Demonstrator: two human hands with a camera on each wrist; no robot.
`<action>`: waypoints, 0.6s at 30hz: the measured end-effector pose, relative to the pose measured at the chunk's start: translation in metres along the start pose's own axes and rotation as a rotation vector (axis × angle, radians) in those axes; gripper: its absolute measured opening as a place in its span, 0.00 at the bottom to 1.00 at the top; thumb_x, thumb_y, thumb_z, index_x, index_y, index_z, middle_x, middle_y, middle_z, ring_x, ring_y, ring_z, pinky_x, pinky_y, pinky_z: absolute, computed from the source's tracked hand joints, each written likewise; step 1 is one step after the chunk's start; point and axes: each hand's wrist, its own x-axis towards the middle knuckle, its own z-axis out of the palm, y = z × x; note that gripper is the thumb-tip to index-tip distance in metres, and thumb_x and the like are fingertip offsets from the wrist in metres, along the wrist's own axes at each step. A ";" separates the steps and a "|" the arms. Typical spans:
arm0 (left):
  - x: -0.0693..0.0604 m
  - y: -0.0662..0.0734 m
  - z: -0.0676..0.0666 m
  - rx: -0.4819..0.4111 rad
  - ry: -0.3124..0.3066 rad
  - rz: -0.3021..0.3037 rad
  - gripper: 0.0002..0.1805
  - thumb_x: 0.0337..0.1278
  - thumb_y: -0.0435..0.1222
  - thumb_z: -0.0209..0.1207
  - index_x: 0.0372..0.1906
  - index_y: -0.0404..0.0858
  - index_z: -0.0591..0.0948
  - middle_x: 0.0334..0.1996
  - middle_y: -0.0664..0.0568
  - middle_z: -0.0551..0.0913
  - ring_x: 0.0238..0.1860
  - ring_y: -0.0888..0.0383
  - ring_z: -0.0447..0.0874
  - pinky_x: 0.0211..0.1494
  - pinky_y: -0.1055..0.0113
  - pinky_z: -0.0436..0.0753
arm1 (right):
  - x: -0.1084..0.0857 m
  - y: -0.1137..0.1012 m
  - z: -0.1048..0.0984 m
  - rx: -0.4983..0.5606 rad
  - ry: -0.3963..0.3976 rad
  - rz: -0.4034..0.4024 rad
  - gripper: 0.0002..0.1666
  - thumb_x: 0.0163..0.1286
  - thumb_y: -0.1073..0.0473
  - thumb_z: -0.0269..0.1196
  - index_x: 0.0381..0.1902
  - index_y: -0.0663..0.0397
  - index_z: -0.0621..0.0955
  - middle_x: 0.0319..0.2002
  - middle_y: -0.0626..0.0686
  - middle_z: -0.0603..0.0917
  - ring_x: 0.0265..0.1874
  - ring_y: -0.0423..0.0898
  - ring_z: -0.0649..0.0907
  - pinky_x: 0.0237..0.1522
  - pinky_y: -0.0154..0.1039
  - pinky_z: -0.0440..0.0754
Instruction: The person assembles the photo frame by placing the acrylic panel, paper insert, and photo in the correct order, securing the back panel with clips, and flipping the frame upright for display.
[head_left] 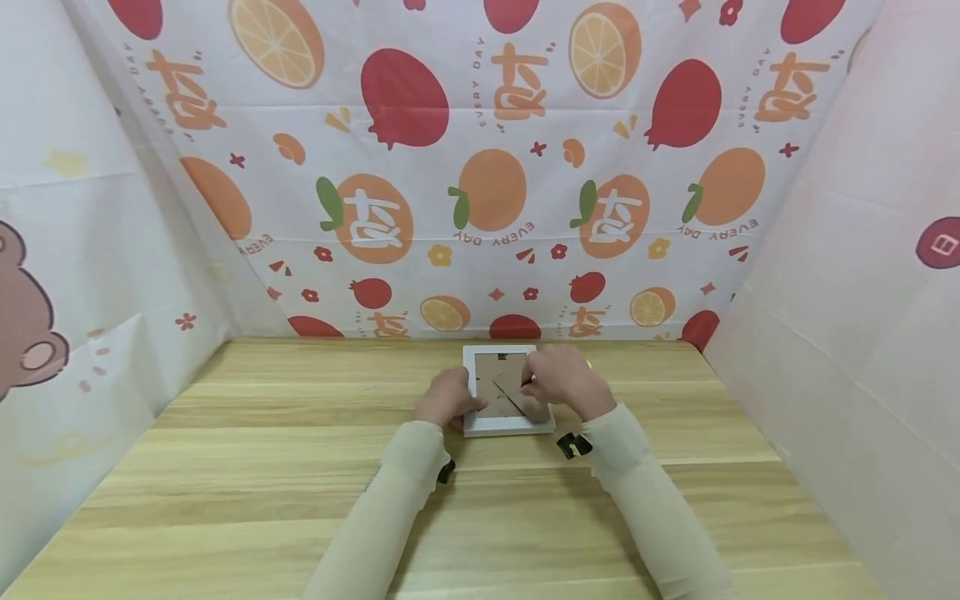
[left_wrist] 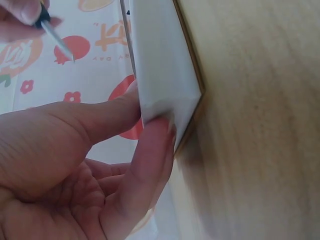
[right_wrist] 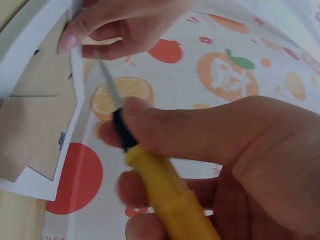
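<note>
A white picture frame (head_left: pixel 504 424) lies back side up on the table, its brown backing board (head_left: pixel 489 367) showing. My left hand (head_left: pixel 444 397) grips the frame's left side, thumb over the back edge and fingers against the outer side (left_wrist: pixel 162 70). Above the board is my right hand (head_left: pixel 566 379), holding a screwdriver (right_wrist: pixel 167 192) with a yellow handle and black collar. Its metal shaft (right_wrist: pixel 110 82) points toward the left hand and looks clear of the board in the right wrist view. Small dark tabs (right_wrist: pixel 61 141) sit along the board's edges, and a stand flap (right_wrist: pixel 22 125) lies across it.
The wood-grain table (head_left: pixel 300 467) spreads around the frame. A fruit-patterned cloth (head_left: pixel 487 267) hangs just behind its far edge, with pale cloths on the left (head_left: pixel 112 275) and right (head_left: pixel 847 275). Black camera mounts (head_left: pixel 574 446) are worn at the wrists.
</note>
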 end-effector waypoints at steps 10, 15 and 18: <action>-0.003 0.000 0.002 0.020 0.004 0.014 0.17 0.61 0.41 0.72 0.37 0.32 0.78 0.25 0.44 0.80 0.14 0.56 0.79 0.15 0.71 0.73 | -0.011 -0.002 0.001 0.047 -0.040 0.028 0.04 0.65 0.60 0.73 0.36 0.45 0.93 0.39 0.45 0.93 0.31 0.38 0.83 0.33 0.38 0.84; -0.003 0.001 0.001 0.023 0.006 0.014 0.17 0.61 0.41 0.72 0.36 0.32 0.78 0.25 0.44 0.80 0.14 0.57 0.79 0.14 0.71 0.73 | -0.008 -0.004 0.002 -0.020 -0.044 0.029 0.05 0.64 0.61 0.73 0.31 0.45 0.93 0.30 0.42 0.90 0.26 0.39 0.77 0.27 0.34 0.75; -0.002 0.002 0.000 0.017 0.003 0.015 0.17 0.61 0.41 0.72 0.37 0.32 0.78 0.25 0.44 0.80 0.14 0.57 0.79 0.14 0.71 0.74 | -0.007 -0.005 0.004 -0.060 -0.058 0.022 0.08 0.65 0.63 0.72 0.26 0.47 0.92 0.19 0.41 0.79 0.23 0.40 0.71 0.23 0.33 0.65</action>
